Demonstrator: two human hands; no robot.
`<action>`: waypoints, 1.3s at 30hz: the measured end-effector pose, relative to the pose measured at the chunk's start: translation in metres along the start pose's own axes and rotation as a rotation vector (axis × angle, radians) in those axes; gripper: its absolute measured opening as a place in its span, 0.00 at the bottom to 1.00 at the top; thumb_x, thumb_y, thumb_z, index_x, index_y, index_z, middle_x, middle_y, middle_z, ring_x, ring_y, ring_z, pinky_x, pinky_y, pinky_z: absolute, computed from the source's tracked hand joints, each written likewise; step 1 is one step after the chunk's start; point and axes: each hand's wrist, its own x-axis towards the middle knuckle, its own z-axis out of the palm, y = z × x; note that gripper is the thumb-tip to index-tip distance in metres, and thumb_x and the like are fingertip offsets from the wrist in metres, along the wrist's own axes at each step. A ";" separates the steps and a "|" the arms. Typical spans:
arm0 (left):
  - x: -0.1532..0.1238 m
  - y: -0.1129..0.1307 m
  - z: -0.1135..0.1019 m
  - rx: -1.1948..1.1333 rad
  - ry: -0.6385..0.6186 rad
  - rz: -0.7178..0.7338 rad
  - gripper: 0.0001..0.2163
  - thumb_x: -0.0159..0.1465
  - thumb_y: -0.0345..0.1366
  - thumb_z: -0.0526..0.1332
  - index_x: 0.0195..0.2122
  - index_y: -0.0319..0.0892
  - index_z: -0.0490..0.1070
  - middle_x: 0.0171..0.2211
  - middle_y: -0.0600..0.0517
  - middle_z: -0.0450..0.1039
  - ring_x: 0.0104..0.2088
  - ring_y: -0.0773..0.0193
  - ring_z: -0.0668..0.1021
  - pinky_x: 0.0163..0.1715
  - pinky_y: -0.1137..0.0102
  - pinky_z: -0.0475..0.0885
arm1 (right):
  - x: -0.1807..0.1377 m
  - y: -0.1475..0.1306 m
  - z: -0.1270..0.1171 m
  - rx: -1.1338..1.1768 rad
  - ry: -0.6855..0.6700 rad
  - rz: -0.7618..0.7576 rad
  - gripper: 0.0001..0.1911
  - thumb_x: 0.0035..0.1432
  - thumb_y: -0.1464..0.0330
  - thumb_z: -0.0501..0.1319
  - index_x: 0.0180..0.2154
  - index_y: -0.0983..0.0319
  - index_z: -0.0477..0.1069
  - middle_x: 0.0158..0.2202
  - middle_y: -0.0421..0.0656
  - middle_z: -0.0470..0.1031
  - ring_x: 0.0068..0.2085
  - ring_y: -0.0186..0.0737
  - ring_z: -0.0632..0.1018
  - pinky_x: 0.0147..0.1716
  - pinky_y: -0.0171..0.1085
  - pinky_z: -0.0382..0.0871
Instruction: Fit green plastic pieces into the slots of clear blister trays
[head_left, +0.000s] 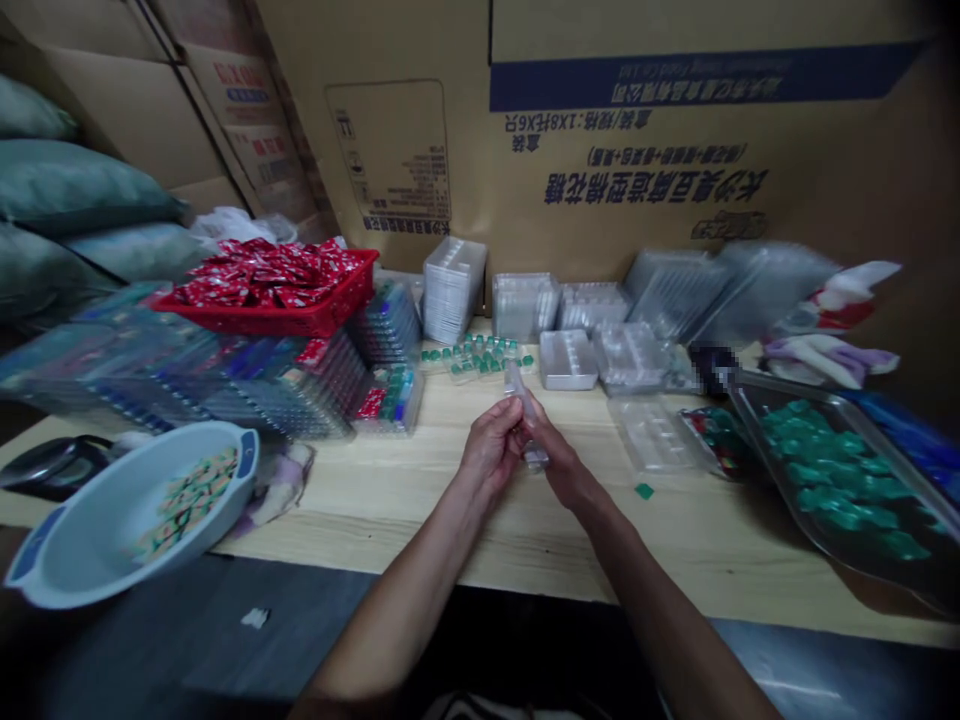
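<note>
Over the middle of the wooden table, my left hand [489, 440] and my right hand [556, 460] are closed together on a clear plastic tray [516, 379]. The tray is tilted nearly edge-on to me, and my fingers hide much of it, so I cannot tell whether it is one piece or several nested. Beyond my hands lie clear trays with green pieces [487, 357] in their compartments. A bare clear tray [656, 435] rests to the right of my right hand, with a small green piece [644, 491] nearer me.
A red basket [330, 316] of red packets stands on stacked filled trays [300, 390] at left. A pale blue basin [75, 560] overhangs the front edge. Stacks of clear trays [454, 290] line the cardboard box [600, 225]. A metal tray [795, 515] holds green packets at right.
</note>
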 end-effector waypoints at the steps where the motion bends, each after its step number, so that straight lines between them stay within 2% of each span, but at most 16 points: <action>1: -0.002 0.002 -0.004 -0.004 0.004 0.005 0.12 0.51 0.34 0.74 0.34 0.36 0.76 0.26 0.54 0.74 0.23 0.75 0.73 0.25 0.81 0.71 | 0.000 0.002 0.004 0.004 -0.009 0.002 0.34 0.63 0.50 0.53 0.67 0.50 0.53 0.67 0.36 0.59 0.69 0.42 0.56 0.68 0.48 0.49; 7: -0.012 0.008 -0.021 -0.034 0.082 -0.011 0.13 0.50 0.32 0.75 0.32 0.36 0.74 0.25 0.54 0.74 0.21 0.75 0.73 0.23 0.80 0.71 | -0.003 0.016 0.020 0.102 -0.050 0.047 0.32 0.62 0.51 0.56 0.66 0.45 0.54 0.67 0.33 0.59 0.70 0.42 0.55 0.70 0.49 0.45; 12: -0.021 0.010 -0.033 -0.071 0.083 0.001 0.13 0.50 0.33 0.75 0.33 0.35 0.75 0.27 0.53 0.76 0.23 0.74 0.75 0.24 0.80 0.72 | -0.006 0.025 0.028 0.135 -0.056 0.081 0.36 0.61 0.51 0.58 0.67 0.47 0.53 0.71 0.34 0.51 0.71 0.43 0.51 0.69 0.48 0.44; 16: -0.026 0.011 -0.040 -0.086 0.082 0.003 0.18 0.45 0.32 0.77 0.35 0.33 0.76 0.28 0.52 0.77 0.24 0.73 0.76 0.25 0.80 0.73 | -0.009 0.033 0.032 0.146 -0.070 0.061 0.33 0.63 0.53 0.57 0.67 0.47 0.53 0.71 0.33 0.49 0.71 0.41 0.50 0.70 0.45 0.43; 25: -0.029 0.014 -0.050 -0.086 0.116 -0.004 0.19 0.43 0.32 0.78 0.34 0.33 0.75 0.27 0.52 0.76 0.23 0.73 0.76 0.24 0.80 0.72 | -0.009 0.047 0.038 0.150 -0.115 0.047 0.32 0.64 0.53 0.57 0.67 0.46 0.53 0.71 0.31 0.49 0.71 0.39 0.49 0.70 0.46 0.39; 30: -0.035 0.019 -0.047 0.043 0.184 0.037 0.18 0.43 0.36 0.77 0.32 0.34 0.75 0.24 0.54 0.74 0.21 0.74 0.72 0.22 0.79 0.67 | -0.009 0.052 0.039 0.109 -0.111 0.050 0.32 0.64 0.52 0.56 0.67 0.47 0.54 0.70 0.34 0.52 0.71 0.41 0.50 0.70 0.48 0.39; 33: -0.038 0.026 -0.046 0.244 0.190 0.075 0.16 0.47 0.40 0.75 0.30 0.35 0.75 0.21 0.55 0.71 0.19 0.74 0.70 0.20 0.78 0.64 | -0.011 0.053 0.042 0.079 -0.076 0.059 0.33 0.63 0.53 0.57 0.67 0.49 0.54 0.69 0.36 0.55 0.70 0.43 0.53 0.69 0.49 0.43; 35: -0.039 0.032 -0.045 0.365 0.145 0.072 0.15 0.48 0.41 0.74 0.29 0.35 0.75 0.21 0.55 0.71 0.20 0.74 0.69 0.21 0.77 0.63 | -0.013 0.052 0.046 0.113 -0.024 0.066 0.34 0.61 0.54 0.60 0.66 0.50 0.56 0.68 0.37 0.58 0.68 0.45 0.58 0.67 0.48 0.51; 37: -0.038 0.039 -0.046 0.429 0.090 0.067 0.14 0.50 0.41 0.72 0.28 0.35 0.74 0.21 0.55 0.70 0.20 0.73 0.69 0.22 0.76 0.63 | -0.013 0.051 0.049 0.227 0.052 0.105 0.33 0.59 0.54 0.61 0.64 0.51 0.59 0.64 0.38 0.65 0.62 0.46 0.68 0.59 0.47 0.65; 39: -0.036 0.047 -0.046 0.430 0.064 0.092 0.13 0.50 0.41 0.72 0.27 0.36 0.73 0.20 0.56 0.69 0.21 0.73 0.69 0.24 0.76 0.63 | -0.012 0.049 0.047 0.395 0.160 0.176 0.30 0.56 0.54 0.61 0.59 0.52 0.66 0.54 0.40 0.75 0.51 0.45 0.76 0.46 0.44 0.75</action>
